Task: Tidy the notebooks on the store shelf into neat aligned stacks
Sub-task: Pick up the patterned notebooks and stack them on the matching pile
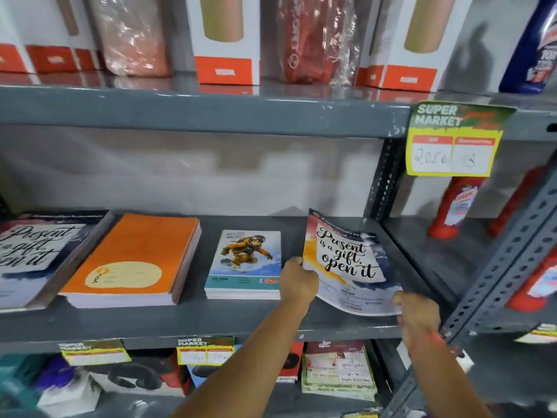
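On the right of the grey middle shelf [187, 319] I hold a thin "Present is a gift, open it" notebook [346, 257], tilted up off the shelf. My left hand [298, 279] grips its left edge and my right hand [417, 316] grips its near right corner. Left of it lies a small stack of snowboarder-cover notebooks [244, 263]. Further left sits a thick stack of orange notebooks [135, 260], turned slightly askew. At the far left, partly cut off by the frame, is a stack with the same "Present is a gift" cover [39, 257].
A perforated grey upright [382, 179] bounds the shelf on the right, with red bottles [455, 206] beyond it. A yellow price tag [452, 140] hangs from the upper shelf, which holds boxed and wrapped goods. Booklets [339, 369] and other items fill the shelf below.
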Available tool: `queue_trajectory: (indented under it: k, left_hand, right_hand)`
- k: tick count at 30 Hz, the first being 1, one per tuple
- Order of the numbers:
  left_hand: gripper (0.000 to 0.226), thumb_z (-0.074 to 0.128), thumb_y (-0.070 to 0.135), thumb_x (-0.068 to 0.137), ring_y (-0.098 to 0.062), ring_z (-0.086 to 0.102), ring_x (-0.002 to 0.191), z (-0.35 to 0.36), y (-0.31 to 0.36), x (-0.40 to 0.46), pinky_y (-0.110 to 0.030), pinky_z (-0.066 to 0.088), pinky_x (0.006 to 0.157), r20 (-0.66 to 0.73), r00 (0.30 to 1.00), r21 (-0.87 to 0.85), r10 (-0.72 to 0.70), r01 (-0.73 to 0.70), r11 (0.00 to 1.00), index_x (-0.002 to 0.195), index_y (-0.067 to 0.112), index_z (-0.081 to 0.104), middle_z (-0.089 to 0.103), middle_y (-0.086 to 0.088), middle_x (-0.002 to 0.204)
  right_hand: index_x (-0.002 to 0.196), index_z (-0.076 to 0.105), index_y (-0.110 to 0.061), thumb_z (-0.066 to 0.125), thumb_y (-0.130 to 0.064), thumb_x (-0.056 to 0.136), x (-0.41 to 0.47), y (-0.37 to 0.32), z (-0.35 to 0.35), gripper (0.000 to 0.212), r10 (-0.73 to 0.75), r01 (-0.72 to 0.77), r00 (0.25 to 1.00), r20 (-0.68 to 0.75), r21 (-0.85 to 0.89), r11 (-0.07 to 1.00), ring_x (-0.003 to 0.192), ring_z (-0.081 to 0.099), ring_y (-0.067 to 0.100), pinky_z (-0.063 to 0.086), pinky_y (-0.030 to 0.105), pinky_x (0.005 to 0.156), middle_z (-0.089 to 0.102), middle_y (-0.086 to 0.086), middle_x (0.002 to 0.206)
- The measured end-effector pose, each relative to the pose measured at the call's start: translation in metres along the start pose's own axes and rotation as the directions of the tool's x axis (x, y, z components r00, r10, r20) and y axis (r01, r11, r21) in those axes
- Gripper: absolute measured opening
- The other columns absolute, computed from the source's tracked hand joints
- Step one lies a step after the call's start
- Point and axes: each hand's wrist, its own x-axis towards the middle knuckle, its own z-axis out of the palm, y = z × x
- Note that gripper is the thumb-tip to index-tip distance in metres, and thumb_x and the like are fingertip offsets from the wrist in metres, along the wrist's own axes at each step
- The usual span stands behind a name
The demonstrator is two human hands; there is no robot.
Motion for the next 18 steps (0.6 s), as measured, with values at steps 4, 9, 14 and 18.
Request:
queue_trajectory:
  k: [4, 9, 14, 18]
  left_hand:
    - [0.026, 0.036, -0.007, 0.078, -0.029, 0.054, 0.08, -0.048, 0.008, -0.002, -0.035, 0.046, 0.068, -0.125, 0.99, -0.022, 0.06, -0.063, 0.998, 0.088, 0.001, 0.059, 0.064, -0.017, 0.088]
    - [0.032, 0.037, -0.01, 0.079, -0.032, 0.051, 0.074, -0.149, 0.01, 0.0, -0.026, 0.032, 0.062, -0.321, 0.937, -0.019, 0.138, -0.152, 0.988, 0.097, 0.002, 0.06, 0.061, -0.024, 0.088]
    - [0.029, 0.035, -0.01, 0.08, -0.029, 0.044, 0.07, -0.281, -0.013, -0.002, -0.024, 0.031, 0.05, -0.489, 0.862, -0.015, 0.133, -0.161, 0.987, 0.079, 0.005, 0.06, 0.047, -0.006, 0.058]
    - [0.032, 0.034, -0.008, 0.081, -0.025, 0.04, 0.053, -0.393, -0.056, 0.004, -0.021, 0.026, 0.039, -0.563, 0.823, -0.019, 0.077, -0.106, 0.994, 0.1, 0.001, 0.058, 0.045, -0.005, 0.056]
  right_hand:
    - [0.077, 0.065, -0.006, 0.057, -0.006, 0.073, -0.038, -0.025, 0.03, 0.008, -0.146, 0.144, 0.989, 0.024, 0.079, 0.986, 0.072, 0.05, 0.028, 0.04, 0.035, 0.07, 0.056, 0.014, 0.076]
    - [0.058, 0.053, -0.016, 0.057, -0.002, 0.075, -0.113, -0.051, 0.094, 0.022, -0.27, 0.203, 0.93, 0.251, 0.263, 0.943, 0.054, 0.045, 0.021, 0.041, 0.023, 0.044, 0.051, 0.006, 0.062]
    - [0.061, 0.052, -0.013, 0.056, 0.005, 0.077, -0.216, -0.058, 0.18, 0.025, -0.333, 0.179, 0.826, 0.455, 0.349, 0.92, 0.05, 0.043, 0.018, 0.035, 0.009, 0.028, 0.049, 0.008, 0.065]
    - [0.058, 0.049, -0.014, 0.056, 0.007, 0.075, -0.303, -0.044, 0.26, 0.028, -0.37, 0.193, 0.739, 0.564, 0.348, 0.917, 0.052, 0.043, 0.017, 0.04, 0.015, 0.037, 0.045, 0.006, 0.06]
